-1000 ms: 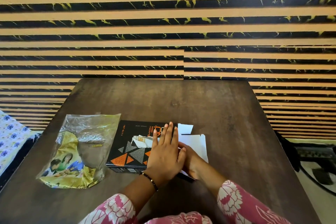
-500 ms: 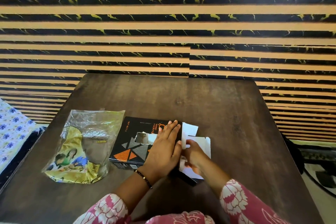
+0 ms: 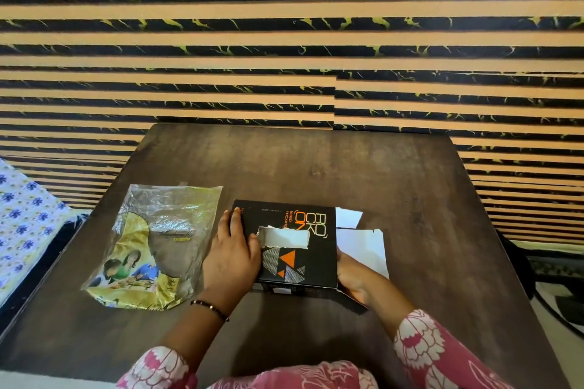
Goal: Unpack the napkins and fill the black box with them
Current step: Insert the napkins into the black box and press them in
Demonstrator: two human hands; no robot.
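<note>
Black box [image 3: 297, 249] lying flat near the table's [image 3: 395, 174] front edge, slightly left of centre, printed top up, with a torn opening [image 3: 282, 237] showing white inside. Left hand [image 3: 232, 254] resting on the box's left side, fingers straight and relaxed along the edge, thumb touching the torn opening. Right hand [image 3: 352, 279] at the box's right end, mostly hidden behind it; grip cannot be told. White flaps [image 3: 363, 243] spread open beside that end. Napkin wrapper [image 3: 158, 243], clear and yellow, lying flat just left of the box, toward the table's left edge.
</note>
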